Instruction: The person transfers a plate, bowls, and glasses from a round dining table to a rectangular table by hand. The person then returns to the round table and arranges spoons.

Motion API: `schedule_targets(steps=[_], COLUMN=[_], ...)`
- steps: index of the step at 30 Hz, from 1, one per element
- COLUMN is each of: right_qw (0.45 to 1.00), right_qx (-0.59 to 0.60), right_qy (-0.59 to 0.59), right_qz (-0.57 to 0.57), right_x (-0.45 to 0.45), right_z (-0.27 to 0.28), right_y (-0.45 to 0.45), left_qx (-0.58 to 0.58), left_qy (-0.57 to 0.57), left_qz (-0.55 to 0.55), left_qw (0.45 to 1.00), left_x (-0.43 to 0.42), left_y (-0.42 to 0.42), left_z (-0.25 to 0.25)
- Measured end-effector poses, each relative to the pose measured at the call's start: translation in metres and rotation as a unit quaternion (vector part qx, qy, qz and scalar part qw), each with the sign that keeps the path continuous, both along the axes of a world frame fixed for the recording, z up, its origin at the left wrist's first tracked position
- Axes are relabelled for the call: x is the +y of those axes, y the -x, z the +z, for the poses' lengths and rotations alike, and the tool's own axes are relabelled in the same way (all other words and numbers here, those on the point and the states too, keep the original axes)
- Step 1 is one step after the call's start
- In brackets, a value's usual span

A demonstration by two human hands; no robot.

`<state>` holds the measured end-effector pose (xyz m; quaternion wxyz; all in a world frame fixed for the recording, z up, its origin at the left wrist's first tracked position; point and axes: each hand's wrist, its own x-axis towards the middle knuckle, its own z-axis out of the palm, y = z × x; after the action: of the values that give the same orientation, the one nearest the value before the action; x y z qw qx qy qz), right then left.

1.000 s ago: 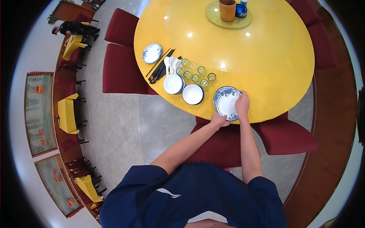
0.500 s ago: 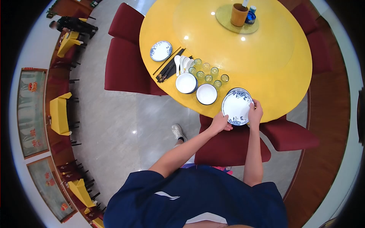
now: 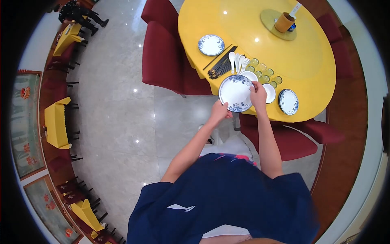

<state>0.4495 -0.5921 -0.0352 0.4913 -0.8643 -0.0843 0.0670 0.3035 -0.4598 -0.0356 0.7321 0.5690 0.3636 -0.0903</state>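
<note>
Between my two hands I hold a white plate [image 3: 236,93] with a blue floral rim, over the near edge of the yellow table. My left hand [image 3: 219,112] grips its lower left rim, and my right hand [image 3: 258,96] grips its right rim. Partly hidden behind the plate and my right hand are white bowls [image 3: 269,93]. A stack of matching plates [image 3: 289,102] sits to the right. Farther left on the cloth lies another blue-rimmed plate [image 3: 211,45]. Black chopsticks [image 3: 223,64], white spoons [image 3: 238,62] and several small glasses [image 3: 264,72] lie beyond the held plate.
The round table [image 3: 313,73] has a glass turntable bearing a brown cup [image 3: 284,23] on a mat. Dark red chairs [image 3: 166,55] stand around it. A person [image 3: 77,16] is at the far left near small yellow-covered tables [image 3: 59,124].
The plate in my hands has come off the stack on the right and moved left, past the bowls. My body and view have shifted left along the table.
</note>
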Motion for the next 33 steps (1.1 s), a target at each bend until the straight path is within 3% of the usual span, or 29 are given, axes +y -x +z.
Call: schedule_targets(steps=[3,6,10,18,22,33], right_qw=[0.996,0.991,0.995,0.983,0.993,0.993], right_qx=[-0.002,-0.078,-0.051,-0.113,-0.024,-0.039], right_qy=[0.078,0.102,0.086,0.13,0.113,0.108], right_qz=[0.042,0.041,0.029,-0.066,-0.024,0.012], right_x=[0.04,0.074,0.114,0.198,0.23,0.282], right_z=[0.008,-0.003,-0.022,-0.093,-0.109,-0.126], right_y=[0.01,0.008,-0.011,-0.131,-0.187,-0.232], left_qx=[0.01,-0.005,0.024,0.054,0.123,0.203], left_qy=[-0.008,0.025,0.0,-0.022,-0.024,0.03], left_qz=[0.029,0.063,0.065,0.012,0.024,0.051], left_qw=[1.0,0.998,0.998,0.998,0.992,0.977], left_x=[0.038,0.072,0.109,0.194,0.219,0.242], left_y=[0.017,0.018,-0.001,-0.14,-0.199,-0.251], left_z=[0.002,-0.005,-0.021,-0.073,-0.089,-0.116])
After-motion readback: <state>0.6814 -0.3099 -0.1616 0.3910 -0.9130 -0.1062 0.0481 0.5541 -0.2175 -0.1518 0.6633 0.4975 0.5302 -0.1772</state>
